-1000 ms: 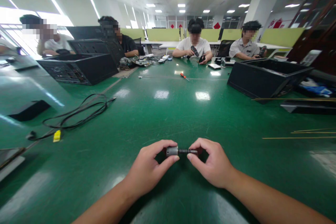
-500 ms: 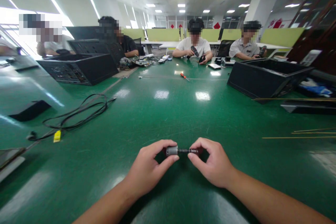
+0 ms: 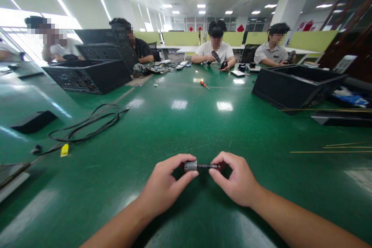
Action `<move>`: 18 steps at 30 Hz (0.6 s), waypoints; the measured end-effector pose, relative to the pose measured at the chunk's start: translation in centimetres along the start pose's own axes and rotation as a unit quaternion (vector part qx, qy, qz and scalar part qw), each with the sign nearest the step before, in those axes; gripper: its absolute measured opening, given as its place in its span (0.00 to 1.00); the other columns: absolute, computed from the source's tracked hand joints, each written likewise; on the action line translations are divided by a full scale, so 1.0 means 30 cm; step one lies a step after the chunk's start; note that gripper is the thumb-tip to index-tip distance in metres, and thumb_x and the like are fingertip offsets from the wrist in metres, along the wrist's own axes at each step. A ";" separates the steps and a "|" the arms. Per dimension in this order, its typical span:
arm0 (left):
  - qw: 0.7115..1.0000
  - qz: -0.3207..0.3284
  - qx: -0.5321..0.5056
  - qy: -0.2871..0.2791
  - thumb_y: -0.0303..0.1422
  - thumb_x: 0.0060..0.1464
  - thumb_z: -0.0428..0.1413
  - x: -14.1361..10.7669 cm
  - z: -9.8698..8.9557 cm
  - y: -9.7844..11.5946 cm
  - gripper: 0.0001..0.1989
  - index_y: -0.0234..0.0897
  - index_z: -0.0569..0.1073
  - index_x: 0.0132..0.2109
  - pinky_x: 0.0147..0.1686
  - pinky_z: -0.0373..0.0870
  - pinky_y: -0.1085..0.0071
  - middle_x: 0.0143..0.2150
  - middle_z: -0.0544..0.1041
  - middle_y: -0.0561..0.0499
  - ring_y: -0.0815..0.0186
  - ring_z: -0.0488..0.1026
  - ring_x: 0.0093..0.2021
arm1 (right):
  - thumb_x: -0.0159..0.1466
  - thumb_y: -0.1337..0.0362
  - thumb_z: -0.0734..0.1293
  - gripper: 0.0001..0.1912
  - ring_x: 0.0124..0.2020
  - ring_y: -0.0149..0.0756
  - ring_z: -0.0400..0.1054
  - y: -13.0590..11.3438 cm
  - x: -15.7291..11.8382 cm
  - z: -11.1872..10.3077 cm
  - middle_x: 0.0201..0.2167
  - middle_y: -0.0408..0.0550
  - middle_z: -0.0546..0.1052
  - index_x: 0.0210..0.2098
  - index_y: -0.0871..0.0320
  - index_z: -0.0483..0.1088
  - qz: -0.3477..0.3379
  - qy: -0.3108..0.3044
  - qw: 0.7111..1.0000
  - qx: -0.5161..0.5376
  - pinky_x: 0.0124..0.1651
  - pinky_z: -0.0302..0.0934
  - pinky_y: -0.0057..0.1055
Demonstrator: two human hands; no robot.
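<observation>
Just above the green table top, a small metal piece spans the gap between my two hands. Its left end is a grey metal cylinder (image 3: 191, 166), pinched between the thumb and fingers of my left hand (image 3: 164, 180). A thin dark rod (image 3: 204, 166) runs from the cylinder to the right. My right hand (image 3: 236, 180) pinches the rod's far end, where a ribbed, spring-like part (image 3: 215, 166) shows between thumb and forefinger. The fingers partly cover both ends.
A looped black cable (image 3: 87, 128) with a yellow tag (image 3: 64, 150) lies left. Black computer cases stand at left (image 3: 90, 77) and right (image 3: 290, 89). Thin yellowish rods (image 3: 334, 152) lie right. A screwdriver (image 3: 204, 85) is farther back. Several people sit around; one holds a power drill (image 3: 215, 56).
Both hands keep their pinch in nearly the same place. The right fingers have shifted very slightly, and less of the ribbed part shows between them.
</observation>
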State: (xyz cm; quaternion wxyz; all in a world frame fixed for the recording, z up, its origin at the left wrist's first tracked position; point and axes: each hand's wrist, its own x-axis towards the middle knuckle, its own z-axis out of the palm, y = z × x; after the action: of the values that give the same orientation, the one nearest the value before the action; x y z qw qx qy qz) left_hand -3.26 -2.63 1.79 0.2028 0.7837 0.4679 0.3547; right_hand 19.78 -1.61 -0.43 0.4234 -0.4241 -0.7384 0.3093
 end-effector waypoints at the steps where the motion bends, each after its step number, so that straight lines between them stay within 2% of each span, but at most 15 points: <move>1: 1.000 -0.001 0.000 -0.001 0.35 0.58 0.62 0.000 0.000 0.001 0.11 0.43 0.77 0.49 0.45 0.75 0.71 0.44 0.83 0.52 0.65 0.80 0.43 | 0.60 0.68 0.69 0.01 0.29 0.34 0.71 0.000 0.000 0.000 0.27 0.42 0.76 0.32 0.57 0.73 -0.001 0.001 1.000 0.000 0.35 0.62 0.29; 18: 1.000 -0.004 0.008 -0.001 0.35 0.58 0.62 0.001 -0.006 -0.001 0.11 0.43 0.77 0.49 0.46 0.75 0.71 0.44 0.83 0.52 0.64 0.80 0.43 | 0.60 0.69 0.69 0.02 0.29 0.34 0.70 0.000 -0.001 0.002 0.27 0.42 0.75 0.32 0.57 0.71 0.001 0.001 1.000 0.000 0.35 0.62 0.30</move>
State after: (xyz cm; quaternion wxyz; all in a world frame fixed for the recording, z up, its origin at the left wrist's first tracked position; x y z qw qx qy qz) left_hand -3.42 -2.61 1.90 0.1980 0.7839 0.4733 0.3495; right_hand 19.73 -1.65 -0.48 0.4237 -0.4256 -0.7374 0.3091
